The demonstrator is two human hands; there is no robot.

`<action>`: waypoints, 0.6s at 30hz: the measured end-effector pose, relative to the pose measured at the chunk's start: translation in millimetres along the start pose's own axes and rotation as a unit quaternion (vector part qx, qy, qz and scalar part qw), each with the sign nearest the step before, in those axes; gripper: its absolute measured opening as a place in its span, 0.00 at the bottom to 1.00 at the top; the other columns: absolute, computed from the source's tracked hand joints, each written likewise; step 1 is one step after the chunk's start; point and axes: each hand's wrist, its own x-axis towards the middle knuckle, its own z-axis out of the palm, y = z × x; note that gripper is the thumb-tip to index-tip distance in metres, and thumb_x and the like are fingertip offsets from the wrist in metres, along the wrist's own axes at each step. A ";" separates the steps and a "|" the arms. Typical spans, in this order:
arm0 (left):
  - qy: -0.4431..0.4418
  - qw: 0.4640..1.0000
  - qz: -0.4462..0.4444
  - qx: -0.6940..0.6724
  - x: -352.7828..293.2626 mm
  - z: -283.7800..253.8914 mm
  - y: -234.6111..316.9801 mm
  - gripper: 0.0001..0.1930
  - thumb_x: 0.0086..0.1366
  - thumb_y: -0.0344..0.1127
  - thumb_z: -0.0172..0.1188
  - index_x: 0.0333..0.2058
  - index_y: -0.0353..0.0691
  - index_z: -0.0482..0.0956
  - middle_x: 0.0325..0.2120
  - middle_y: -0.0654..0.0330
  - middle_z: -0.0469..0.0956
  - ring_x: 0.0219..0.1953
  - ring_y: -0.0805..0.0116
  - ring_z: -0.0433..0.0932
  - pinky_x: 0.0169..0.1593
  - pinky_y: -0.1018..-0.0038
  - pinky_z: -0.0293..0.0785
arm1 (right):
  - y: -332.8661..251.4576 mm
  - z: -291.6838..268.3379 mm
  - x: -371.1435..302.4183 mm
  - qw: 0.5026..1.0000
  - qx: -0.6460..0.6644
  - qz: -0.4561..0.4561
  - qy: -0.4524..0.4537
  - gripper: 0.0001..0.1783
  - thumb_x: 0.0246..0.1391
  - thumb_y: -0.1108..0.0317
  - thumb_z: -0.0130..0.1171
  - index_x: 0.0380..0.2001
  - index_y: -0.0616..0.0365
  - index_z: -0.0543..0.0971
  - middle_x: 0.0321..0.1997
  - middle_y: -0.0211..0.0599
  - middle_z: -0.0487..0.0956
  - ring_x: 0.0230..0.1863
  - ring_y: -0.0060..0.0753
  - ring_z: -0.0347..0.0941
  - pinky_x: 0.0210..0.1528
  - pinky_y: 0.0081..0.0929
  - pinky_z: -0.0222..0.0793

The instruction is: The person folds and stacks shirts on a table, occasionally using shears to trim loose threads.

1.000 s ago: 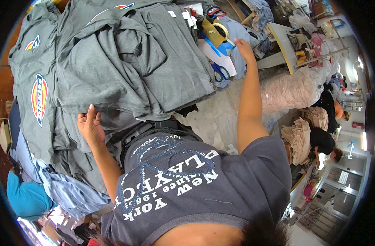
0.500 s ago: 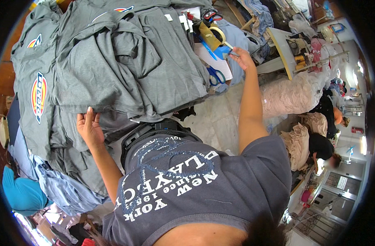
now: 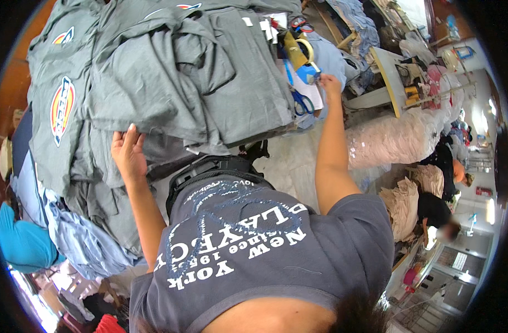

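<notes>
My left hand [image 3: 129, 155] rests at the near hem of a grey T-shirt [image 3: 143, 83], palm up. Its fingers are stretched and slightly apart, with the tips against the cloth. This shirt lies rumpled on a broad pile of grey T-shirts [image 3: 248, 83], some bearing a colourful printed badge [image 3: 62, 111]. Out to the right, my right hand [image 3: 331, 86] has its fingers pinched together beside a round blue item [image 3: 307, 73]. Something small and dark is at the fingertips, too small to name. Blue-handled scissors [image 3: 304, 104] lie just left of that hand.
A pale tape roll [image 3: 305, 51] and red-handled scissors [image 3: 301, 24] lie beyond my right hand. White tags [image 3: 268, 30] rest at the pile's edge. Right of me lies a plastic-wrapped pink bundle [image 3: 390, 141]. People work at the far right and in blue [image 3: 29, 236] at left.
The pile now appears farther right and higher. My right hand has come slightly nearer, its fingers more closed beside the blue item. My left hand stays at the shirt hem.
</notes>
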 end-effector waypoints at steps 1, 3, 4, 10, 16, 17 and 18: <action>-0.003 1.000 -0.004 0.005 1.1 -0.9 -0.2 0.06 0.55 0.26 0.55 0.31 0.40 0.68 0.28 0.64 0.74 0.29 0.74 0.73 0.36 0.75 0.69 | -3.5 -2.1 -0.9 0.999 -0.011 0.009 0.033 0.08 0.45 0.68 0.58 0.22 0.62 0.74 0.18 0.30 0.73 0.19 0.19 0.65 0.22 0.18 0.61; -0.019 1.000 -0.015 0.014 8.7 1.7 -4.4 0.05 0.55 0.27 0.55 0.30 0.41 0.68 0.26 0.64 0.73 0.29 0.74 0.73 0.36 0.74 0.69 | 5.6 -33.8 10.0 0.980 -0.121 -0.010 0.159 0.05 0.47 0.72 0.56 0.27 0.62 0.73 0.23 0.32 0.74 0.23 0.20 0.68 0.23 0.16 0.63; -0.018 1.000 -0.012 0.016 9.0 -0.9 -5.5 0.06 0.55 0.28 0.56 0.30 0.41 0.68 0.26 0.65 0.73 0.29 0.75 0.72 0.36 0.75 0.68 | -5.9 -21.0 3.6 0.989 -0.012 -0.027 0.146 0.06 0.46 0.70 0.57 0.27 0.61 0.74 0.21 0.31 0.74 0.21 0.19 0.67 0.23 0.15 0.62; -0.001 0.999 -0.034 0.008 9.4 -5.5 -1.9 0.07 0.54 0.31 0.57 0.32 0.39 0.70 0.29 0.63 0.74 0.32 0.75 0.73 0.36 0.76 0.67 | -171.6 80.1 -120.2 0.954 0.258 -0.099 -0.115 0.06 0.47 0.71 0.57 0.29 0.61 0.75 0.22 0.29 0.74 0.22 0.16 0.67 0.25 0.10 0.63; -0.026 0.995 -0.077 -0.053 22.0 -19.3 -9.3 0.08 0.55 0.32 0.57 0.32 0.38 0.69 0.30 0.61 0.75 0.31 0.72 0.74 0.35 0.75 0.69 | -216.6 204.5 -235.0 0.881 0.184 -0.058 -0.431 0.31 0.47 0.71 0.57 0.55 0.58 0.59 0.26 0.32 0.76 0.24 0.17 0.69 0.28 0.15 0.66; -0.027 0.994 -0.090 -0.053 23.5 -19.4 -10.7 0.08 0.55 0.33 0.57 0.32 0.38 0.69 0.30 0.60 0.75 0.31 0.72 0.75 0.35 0.75 0.69 | -214.6 222.4 -248.3 0.874 0.183 -0.064 -0.445 0.31 0.47 0.73 0.57 0.54 0.60 0.59 0.23 0.31 0.75 0.23 0.17 0.69 0.27 0.14 0.67; -0.036 0.992 -0.107 -0.048 21.3 -15.0 -5.7 0.08 0.55 0.33 0.57 0.32 0.38 0.69 0.30 0.60 0.75 0.31 0.71 0.75 0.35 0.74 0.69 | -216.8 237.5 -262.1 0.866 0.197 -0.030 -0.458 0.26 0.46 0.74 0.58 0.50 0.61 0.63 0.21 0.31 0.74 0.23 0.17 0.69 0.26 0.13 0.66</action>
